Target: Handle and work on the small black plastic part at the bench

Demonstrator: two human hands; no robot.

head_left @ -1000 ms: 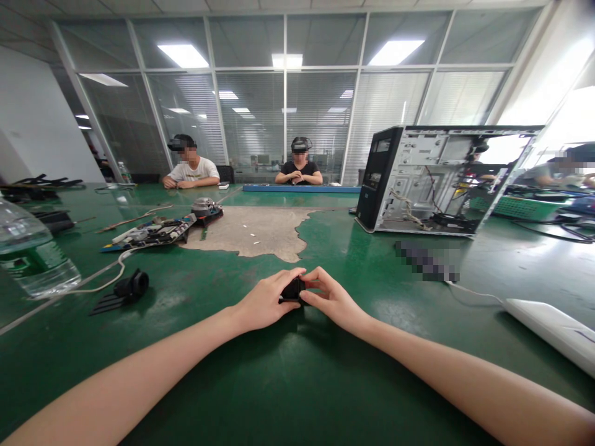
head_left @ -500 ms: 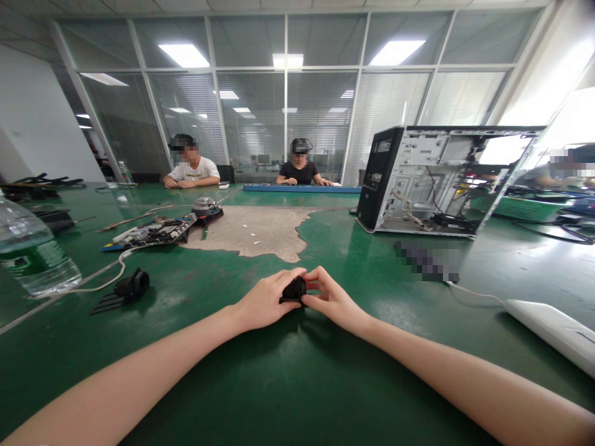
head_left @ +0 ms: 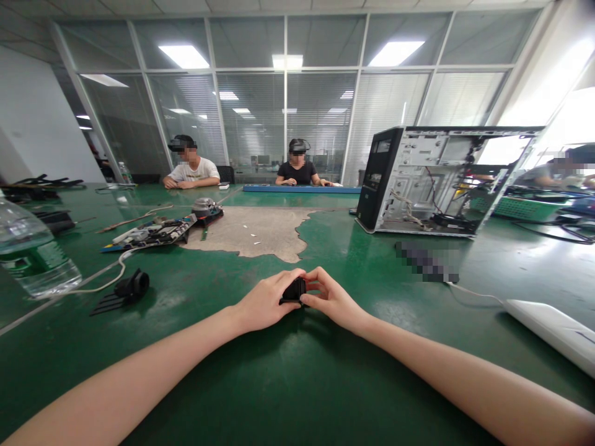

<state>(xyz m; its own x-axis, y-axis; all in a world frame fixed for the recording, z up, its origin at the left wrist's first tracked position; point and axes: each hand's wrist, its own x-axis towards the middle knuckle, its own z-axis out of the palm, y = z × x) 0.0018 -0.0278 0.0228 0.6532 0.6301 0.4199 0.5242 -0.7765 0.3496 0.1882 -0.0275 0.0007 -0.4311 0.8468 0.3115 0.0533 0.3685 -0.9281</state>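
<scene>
Between my two hands is a small black boxy part (head_left: 292,291), whose exact kind I cannot make out. My left hand (head_left: 264,299) grips it from the left, thumb on the near side and fingers over the far side. From the right, my right hand (head_left: 333,300) pinches its edge with bent fingers and thumb. The fingers cover much of the part. Off to the left on the green table (head_left: 223,384) lies a black piece with a round ring and flat ribbed strips (head_left: 132,285).
An opened computer case (head_left: 418,179) stands at the back right, near a white box-like device (head_left: 553,328) with a cable. A circuit board (head_left: 153,232) lies back left, beyond a water bottle (head_left: 35,254). Two people (head_left: 193,170) sit across the table; another is at far right.
The black part has tilted slightly between my fingers. Both hands stay in nearly the same place. One person across the table has shifted a little.
</scene>
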